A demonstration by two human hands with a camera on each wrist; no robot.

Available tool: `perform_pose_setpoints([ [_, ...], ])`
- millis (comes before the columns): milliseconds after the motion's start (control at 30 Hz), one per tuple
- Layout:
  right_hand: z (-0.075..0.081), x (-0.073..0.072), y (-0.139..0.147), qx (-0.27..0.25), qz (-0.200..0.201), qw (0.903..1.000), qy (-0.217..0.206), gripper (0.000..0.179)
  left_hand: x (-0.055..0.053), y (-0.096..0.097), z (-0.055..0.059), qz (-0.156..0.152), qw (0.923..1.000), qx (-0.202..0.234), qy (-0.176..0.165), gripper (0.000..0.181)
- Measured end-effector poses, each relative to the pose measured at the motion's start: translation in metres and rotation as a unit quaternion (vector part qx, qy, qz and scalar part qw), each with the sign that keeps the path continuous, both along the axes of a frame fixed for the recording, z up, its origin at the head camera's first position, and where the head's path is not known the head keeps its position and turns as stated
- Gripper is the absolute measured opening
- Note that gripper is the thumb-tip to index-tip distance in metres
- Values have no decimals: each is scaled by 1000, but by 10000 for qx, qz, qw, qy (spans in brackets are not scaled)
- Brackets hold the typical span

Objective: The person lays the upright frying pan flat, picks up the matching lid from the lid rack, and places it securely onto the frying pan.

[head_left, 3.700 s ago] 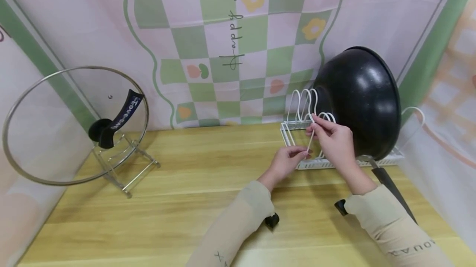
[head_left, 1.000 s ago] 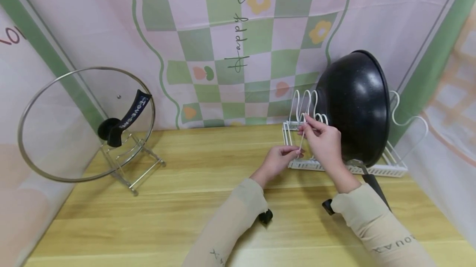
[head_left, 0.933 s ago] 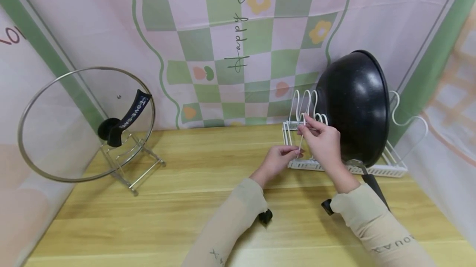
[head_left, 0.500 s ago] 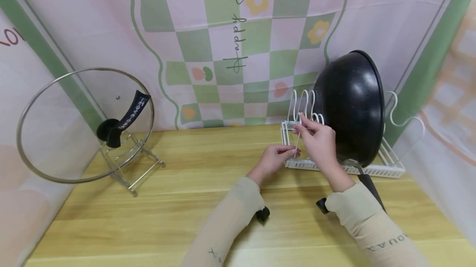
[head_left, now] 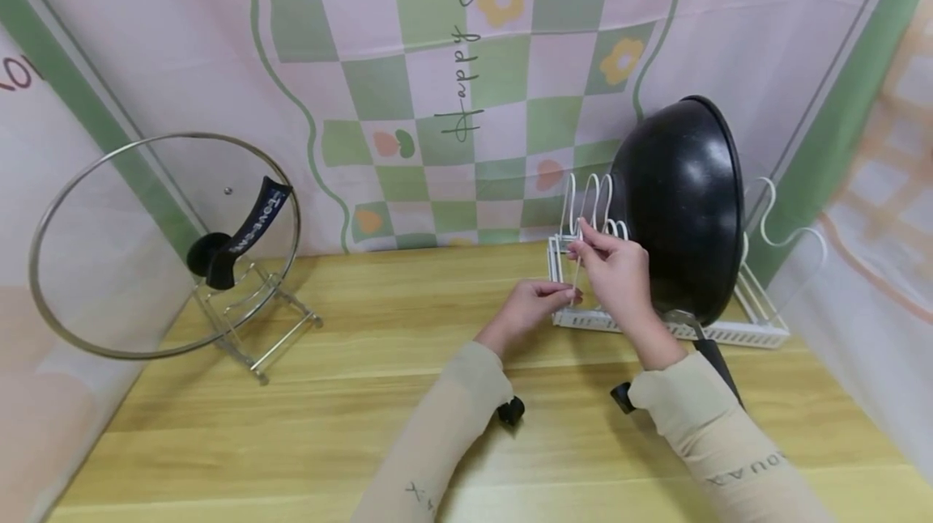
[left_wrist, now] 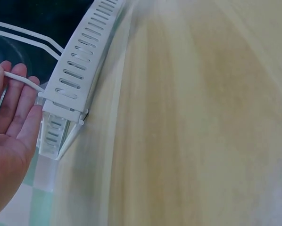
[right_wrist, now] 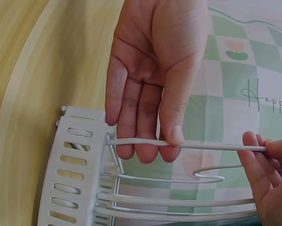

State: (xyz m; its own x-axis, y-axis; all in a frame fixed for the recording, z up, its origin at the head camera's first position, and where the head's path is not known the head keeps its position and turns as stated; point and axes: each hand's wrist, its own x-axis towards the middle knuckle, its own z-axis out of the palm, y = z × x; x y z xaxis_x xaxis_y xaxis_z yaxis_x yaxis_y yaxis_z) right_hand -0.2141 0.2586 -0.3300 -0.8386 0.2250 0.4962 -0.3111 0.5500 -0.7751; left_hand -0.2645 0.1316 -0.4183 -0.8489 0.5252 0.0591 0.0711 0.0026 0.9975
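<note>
My left hand (head_left: 528, 308) pinches the lower part of a thin white wire divider (right_wrist: 207, 146) between thumb and fingers, close to the slotted rail of a white rack (head_left: 743, 335). Higher up the same divider, my right hand (head_left: 619, 272) pinches it between thumb and fingertips. In the left wrist view the left hand (left_wrist: 13, 122) is beside the rail's end. A black wok (head_left: 678, 215) stands on its side in the rack, and its handle (head_left: 717, 365) points toward me, partly behind the right sleeve. Other white dividers (head_left: 594, 199) stand between hands and wok.
On the left a large glass lid (head_left: 32, 264) with a black knob handle (head_left: 251, 223) leans in a metal stand (head_left: 284, 342). A tall curved divider (head_left: 798, 233) rises at the rack's right end. A patterned cloth wall (head_left: 430, 86) backs the wooden table (head_left: 364, 321).
Both hands and the pinched divider have moved left, nearer the rack's left end. The wok has shifted left as well, baring more of the rack's right end. The lid stays in its stand.
</note>
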Motion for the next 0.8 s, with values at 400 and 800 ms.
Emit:
perform_pose_setpoints([
  [400,0,-3,-5,-33,-40,10000,-44,33,-2,-5,0,28,9999,-85,134,24],
  [800,0,-4,-7,68,36,10000,-29,32,-2,-8,1,69,9997,-138,211,22],
])
